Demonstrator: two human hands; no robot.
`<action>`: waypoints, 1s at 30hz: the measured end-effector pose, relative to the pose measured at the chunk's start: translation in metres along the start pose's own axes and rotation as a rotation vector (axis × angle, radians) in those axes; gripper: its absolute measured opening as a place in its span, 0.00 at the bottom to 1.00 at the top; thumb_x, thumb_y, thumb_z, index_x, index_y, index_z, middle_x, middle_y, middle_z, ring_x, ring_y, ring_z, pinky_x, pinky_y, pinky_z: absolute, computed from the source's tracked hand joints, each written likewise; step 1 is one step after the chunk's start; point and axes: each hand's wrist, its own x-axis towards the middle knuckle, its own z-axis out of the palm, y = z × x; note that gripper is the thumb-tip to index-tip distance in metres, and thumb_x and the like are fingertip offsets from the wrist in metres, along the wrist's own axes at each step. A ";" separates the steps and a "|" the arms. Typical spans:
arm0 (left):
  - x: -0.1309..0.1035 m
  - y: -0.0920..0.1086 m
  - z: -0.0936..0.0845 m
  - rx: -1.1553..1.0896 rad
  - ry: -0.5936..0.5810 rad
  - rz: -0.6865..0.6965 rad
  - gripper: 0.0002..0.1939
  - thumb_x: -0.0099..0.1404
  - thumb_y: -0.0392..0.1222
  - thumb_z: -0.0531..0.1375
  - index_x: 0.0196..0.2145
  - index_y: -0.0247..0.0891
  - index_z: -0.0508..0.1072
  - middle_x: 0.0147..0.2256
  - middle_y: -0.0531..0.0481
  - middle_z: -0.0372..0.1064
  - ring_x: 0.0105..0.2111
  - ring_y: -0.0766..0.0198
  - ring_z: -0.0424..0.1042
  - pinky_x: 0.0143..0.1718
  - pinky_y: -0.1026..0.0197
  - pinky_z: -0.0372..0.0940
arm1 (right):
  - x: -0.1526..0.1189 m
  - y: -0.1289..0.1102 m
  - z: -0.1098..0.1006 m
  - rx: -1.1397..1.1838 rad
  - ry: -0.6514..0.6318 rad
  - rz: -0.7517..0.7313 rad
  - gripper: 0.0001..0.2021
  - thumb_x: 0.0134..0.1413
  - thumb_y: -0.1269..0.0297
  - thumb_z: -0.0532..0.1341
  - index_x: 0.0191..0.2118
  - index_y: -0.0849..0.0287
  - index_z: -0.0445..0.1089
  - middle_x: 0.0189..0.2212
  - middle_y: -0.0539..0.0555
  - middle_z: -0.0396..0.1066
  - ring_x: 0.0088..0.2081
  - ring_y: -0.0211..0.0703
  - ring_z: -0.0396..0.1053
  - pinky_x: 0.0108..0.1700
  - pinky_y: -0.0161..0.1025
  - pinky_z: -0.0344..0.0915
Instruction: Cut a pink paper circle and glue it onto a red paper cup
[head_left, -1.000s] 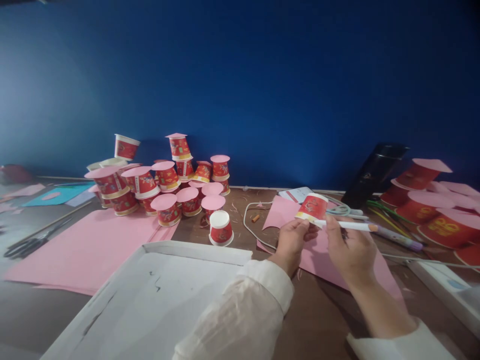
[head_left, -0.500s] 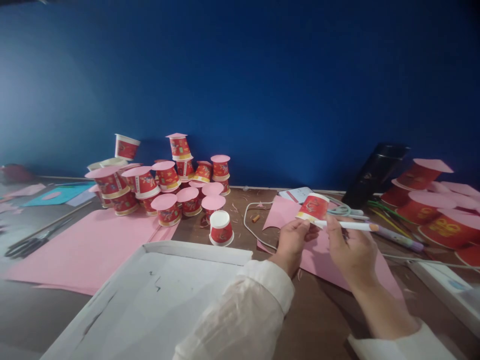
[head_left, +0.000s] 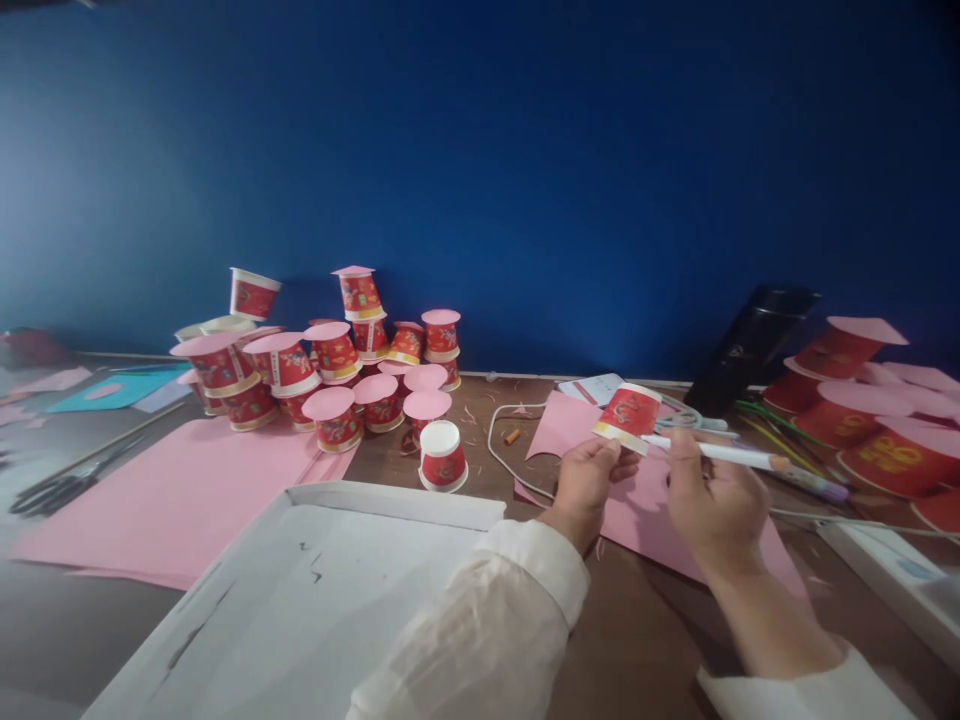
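Note:
A red paper cup with a dragon print is tilted in my left hand, thumb and fingers pinching its lower rim. My right hand is closed around a white pen, whose tip points left at the cup's rim. Whether the tip touches the cup I cannot tell. Below both hands lies a sheet of pink paper on the brown table. Another red cup stands upside down to the left of my hands, its white base facing up.
Several red cups topped with pink paper discs are stacked at the left. More cups and a black bottle stand at the right. A white box lid, pink sheets, scissors and a looped cable lie about.
My right hand has moved slightly right with the pen, drawing its tip back along the cup's rim. The cup has shifted very little in my left hand.

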 end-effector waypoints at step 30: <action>0.000 -0.002 -0.001 0.002 -0.003 -0.001 0.22 0.45 0.53 0.72 0.27 0.31 0.74 0.28 0.46 0.70 0.30 0.64 0.70 0.41 0.56 0.65 | -0.001 0.002 0.004 -0.010 -0.065 -0.074 0.27 0.63 0.44 0.51 0.39 0.62 0.78 0.29 0.61 0.79 0.31 0.51 0.75 0.34 0.41 0.65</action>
